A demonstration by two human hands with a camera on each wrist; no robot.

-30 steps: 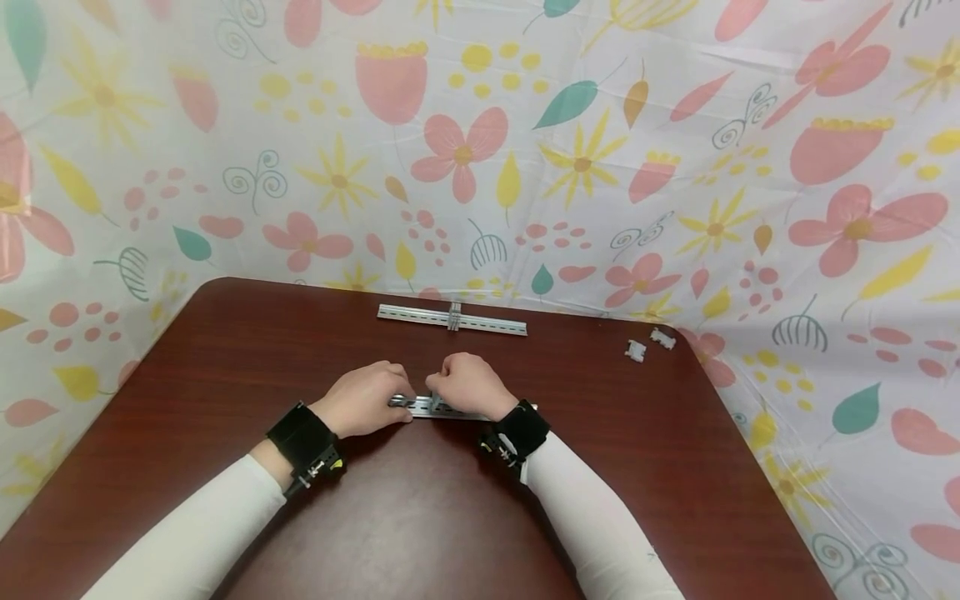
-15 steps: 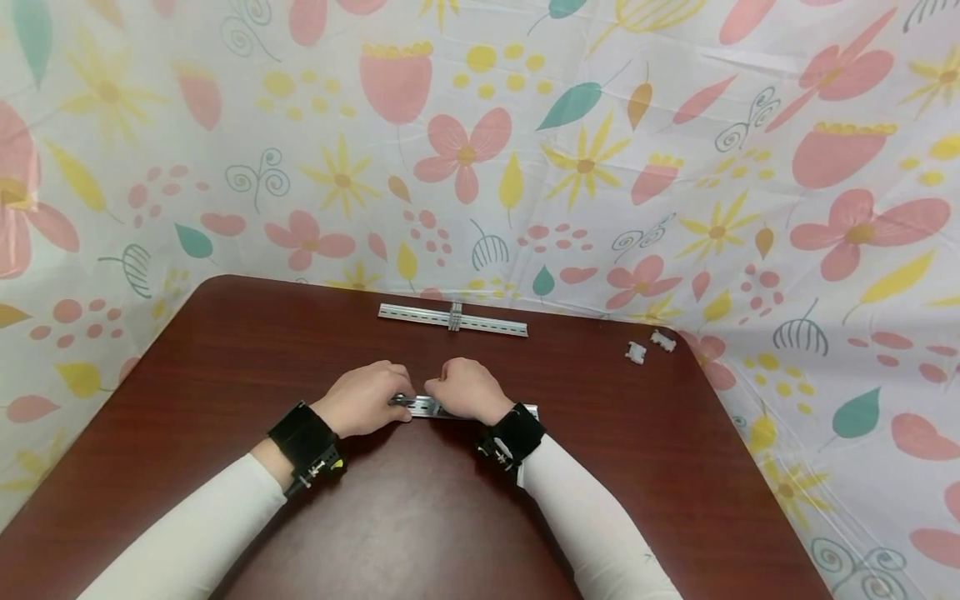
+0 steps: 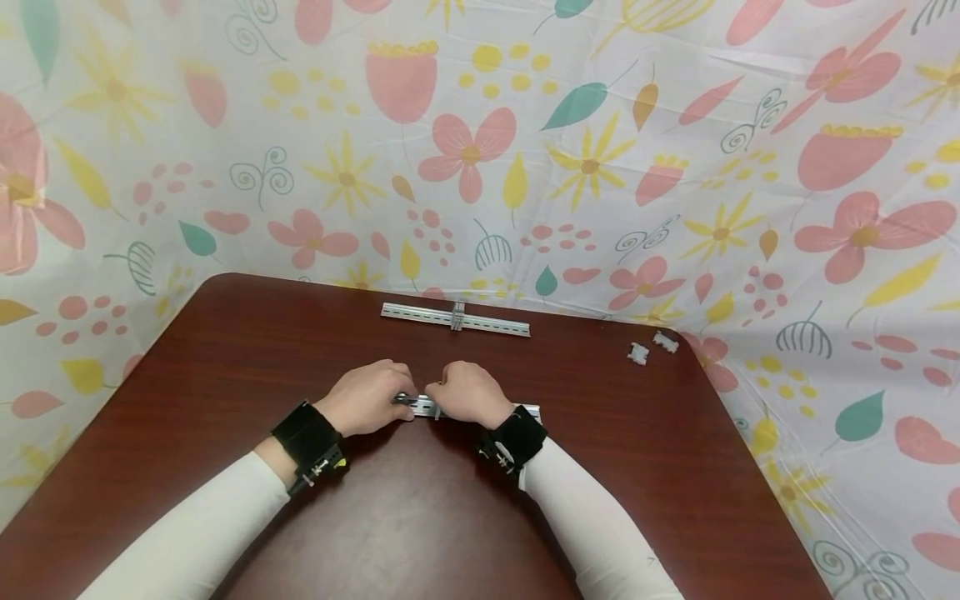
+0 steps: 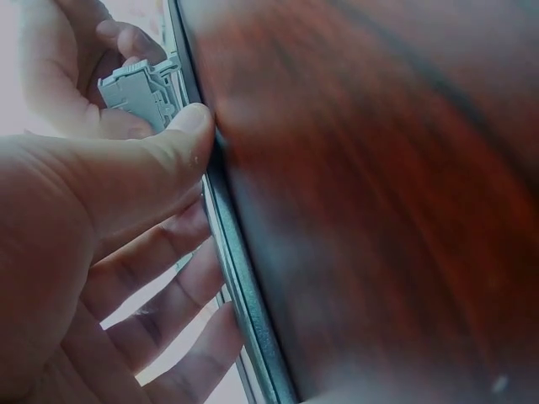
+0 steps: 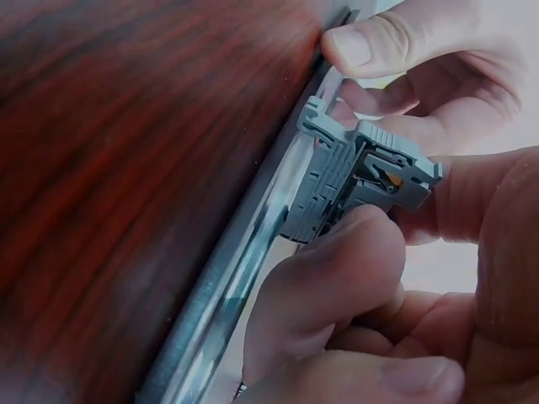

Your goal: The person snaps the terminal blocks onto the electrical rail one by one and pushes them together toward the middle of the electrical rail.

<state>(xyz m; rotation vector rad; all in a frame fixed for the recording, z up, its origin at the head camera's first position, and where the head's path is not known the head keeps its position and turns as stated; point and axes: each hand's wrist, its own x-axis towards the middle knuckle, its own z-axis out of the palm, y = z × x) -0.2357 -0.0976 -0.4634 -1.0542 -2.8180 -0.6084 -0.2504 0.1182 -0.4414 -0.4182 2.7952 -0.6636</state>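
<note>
My left hand [image 3: 367, 398] grips the left part of a slotted metal DIN rail [image 3: 423, 407] lying along the table. In the left wrist view, its thumb presses the rail's near edge, with fingers on the far side. A grey DIN rail terminal block [image 5: 337, 177] stands across the rail, pinched between the thumb and fingers of my right hand [image 3: 471, 392]. One foot of the block meets the rail's edge in the right wrist view; whether it is clipped on cannot be told. From the head view, the right hand hides most of the block and some of the rail.
Farther back lies a second DIN rail [image 3: 495, 324] with grey blocks [image 3: 457, 316] mounted near its middle. Two loose grey pieces [image 3: 638, 353] sit near the table's back right corner. A flower-print cloth [image 3: 480, 167] hangs behind the brown table [image 3: 247, 367].
My right hand has sunk slightly toward the rail with the terminal block. My left hand keeps its grip in place. The head view has shifted a little.
</note>
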